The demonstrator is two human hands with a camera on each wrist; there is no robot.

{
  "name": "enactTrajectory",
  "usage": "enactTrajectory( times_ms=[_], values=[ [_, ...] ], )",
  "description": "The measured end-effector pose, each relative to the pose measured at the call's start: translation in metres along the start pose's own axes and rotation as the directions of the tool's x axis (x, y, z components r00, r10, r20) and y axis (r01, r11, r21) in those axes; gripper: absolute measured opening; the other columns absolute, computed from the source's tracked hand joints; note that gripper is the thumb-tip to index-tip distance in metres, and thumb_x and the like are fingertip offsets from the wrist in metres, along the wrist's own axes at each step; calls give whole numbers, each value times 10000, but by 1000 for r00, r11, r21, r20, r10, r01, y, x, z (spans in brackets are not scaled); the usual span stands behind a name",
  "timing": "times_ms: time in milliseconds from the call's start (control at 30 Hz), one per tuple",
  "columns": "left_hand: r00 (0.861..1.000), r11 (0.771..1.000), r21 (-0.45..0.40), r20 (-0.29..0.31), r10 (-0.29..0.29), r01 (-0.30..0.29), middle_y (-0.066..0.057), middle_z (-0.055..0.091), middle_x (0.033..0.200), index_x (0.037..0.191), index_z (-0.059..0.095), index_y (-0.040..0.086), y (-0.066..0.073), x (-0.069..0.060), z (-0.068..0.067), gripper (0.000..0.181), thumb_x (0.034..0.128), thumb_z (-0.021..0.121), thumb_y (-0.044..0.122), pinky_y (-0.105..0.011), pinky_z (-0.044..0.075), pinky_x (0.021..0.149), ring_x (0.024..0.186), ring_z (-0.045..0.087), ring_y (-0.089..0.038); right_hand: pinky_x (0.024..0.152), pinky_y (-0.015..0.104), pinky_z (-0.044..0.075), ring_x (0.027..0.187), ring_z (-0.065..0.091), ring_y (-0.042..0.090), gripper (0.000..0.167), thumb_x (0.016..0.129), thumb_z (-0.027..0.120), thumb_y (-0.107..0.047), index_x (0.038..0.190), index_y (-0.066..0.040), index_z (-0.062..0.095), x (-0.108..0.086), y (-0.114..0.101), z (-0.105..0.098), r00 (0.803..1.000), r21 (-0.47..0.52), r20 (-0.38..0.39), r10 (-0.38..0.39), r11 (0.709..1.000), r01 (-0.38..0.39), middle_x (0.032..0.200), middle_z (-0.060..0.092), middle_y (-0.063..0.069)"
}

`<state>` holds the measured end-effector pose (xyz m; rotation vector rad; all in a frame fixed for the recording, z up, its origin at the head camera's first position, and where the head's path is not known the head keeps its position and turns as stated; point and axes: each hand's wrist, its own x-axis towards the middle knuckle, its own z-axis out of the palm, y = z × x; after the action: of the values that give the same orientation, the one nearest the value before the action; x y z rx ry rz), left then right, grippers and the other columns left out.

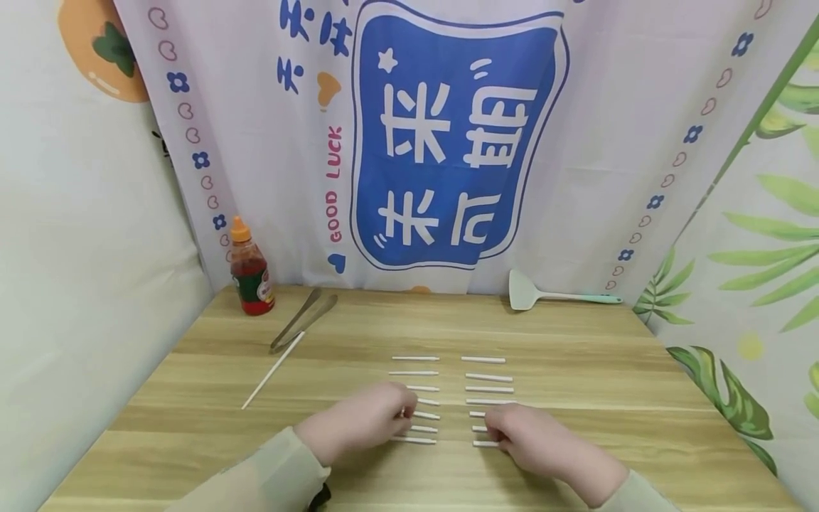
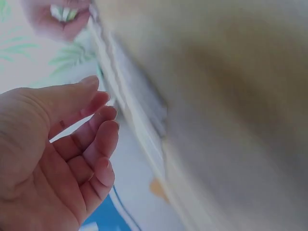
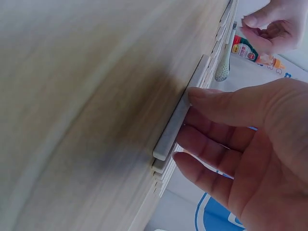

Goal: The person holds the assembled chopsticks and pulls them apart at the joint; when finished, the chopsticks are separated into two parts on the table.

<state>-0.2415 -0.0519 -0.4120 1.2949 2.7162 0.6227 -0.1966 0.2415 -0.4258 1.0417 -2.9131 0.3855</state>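
Observation:
Two columns of short white rods lie on the wooden table. Those in the left column (image 1: 414,440) have narrower tips at their right ends; those in the right column (image 1: 489,390) look plain. Over the near part of the left column hovers my left hand (image 1: 367,421), its fingers loosely bent and nothing between them in the left wrist view. At the near end of the right column, my right hand (image 1: 531,435) pinches a white rod (image 3: 171,132), thumb on one side and fingers on the other. That rod appears still at table level. My hands partly cover several rods.
A longer white rod (image 1: 274,370) lies at the left, its far end by metal tongs (image 1: 301,323). Behind them stands a sauce bottle (image 1: 252,274) with an orange cap. A pale spatula (image 1: 525,290) lies at the table's back right, against the printed curtain (image 1: 595,178).

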Motion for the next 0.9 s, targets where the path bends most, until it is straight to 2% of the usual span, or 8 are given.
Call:
enactTrajectory(
  times_ms=[67, 167, 233, 367, 467, 600, 767, 900],
  values=[
    [999, 999, -23, -37, -34, 33, 116, 518, 697, 764, 580, 161, -10, -5, -11, 186, 874, 693, 62, -253, 445, 585, 626, 486, -51, 551, 254, 396, 645, 434, 30, 337, 757, 764, -7, 739, -213, 497, -1, 0, 0, 1000, 11, 6, 4, 1000, -4, 714, 450, -156],
    [985, 989, 28, -93, -145, 148, 92, 546, 716, 790, 604, 151, -33, -14, -35, 150, 866, 712, 79, -296, 463, 604, 649, 515, -81, 548, 250, 383, 632, 426, 33, 350, 738, 760, 7, 721, -212, 488, -1, 1, 1, 1000, 9, 3, 4, 1000, -4, 698, 439, -151],
    [964, 964, 89, -115, -239, 249, 60, 549, 699, 771, 593, 144, -51, -21, -54, 165, 868, 713, 87, -331, 457, 594, 641, 518, -120, 541, 249, 376, 623, 422, 34, 356, 724, 753, 24, 707, -208, 484, -1, 1, 2, 1000, 12, 0, 4, 1000, -4, 686, 437, -143],
    [906, 882, 205, -101, -411, 423, 9, 531, 694, 762, 551, 123, -89, -41, -80, 182, 856, 702, 84, -383, 435, 573, 636, 503, -187, 525, 245, 366, 607, 414, 35, 362, 696, 737, 58, 685, -197, 480, 0, 2, 3, 1000, 25, 2, 4, 1000, -4, 664, 434, -132],
    [863, 836, 221, -77, -499, 503, -24, 521, 714, 782, 540, 98, -115, -55, -80, 143, 834, 668, 61, -405, 435, 565, 645, 496, -222, 520, 244, 361, 600, 407, 34, 370, 681, 731, 65, 677, -200, 472, 0, 3, 5, 1000, 28, 8, 3, 1000, -3, 653, 423, -137],
    [810, 796, 152, -62, -584, 586, -66, 538, 760, 836, 557, 52, -136, -67, -67, 47, 831, 604, 52, -443, 447, 613, 670, 500, -256, 524, 243, 358, 602, 402, 37, 383, 663, 736, 56, 680, -211, 461, 0, 4, 6, 1000, 20, -1, -10, 1000, 10, 657, 406, -149],
    [783, 784, 40, -94, -615, 620, -102, 547, 801, 966, 545, -42, -146, -72, -62, 160, 839, 585, 47, -447, 456, 647, 684, 510, -271, 530, 239, 359, 608, 401, 37, 400, 654, 744, 55, 685, -216, 452, 2, 4, 6, 1000, 18, -12, -21, 1000, 22, 663, 401, -153],
    [749, 752, 31, -129, -650, 658, -107, 527, 766, 916, 541, -43, -148, -76, -62, 120, 819, 581, 17, -428, 451, 607, 654, 503, -275, 531, 236, 356, 608, 398, 38, 396, 647, 736, 67, 681, -207, 452, 2, 4, 5, 1000, 17, -11, -23, 1000, 23, 659, 398, -148]
  ],
)
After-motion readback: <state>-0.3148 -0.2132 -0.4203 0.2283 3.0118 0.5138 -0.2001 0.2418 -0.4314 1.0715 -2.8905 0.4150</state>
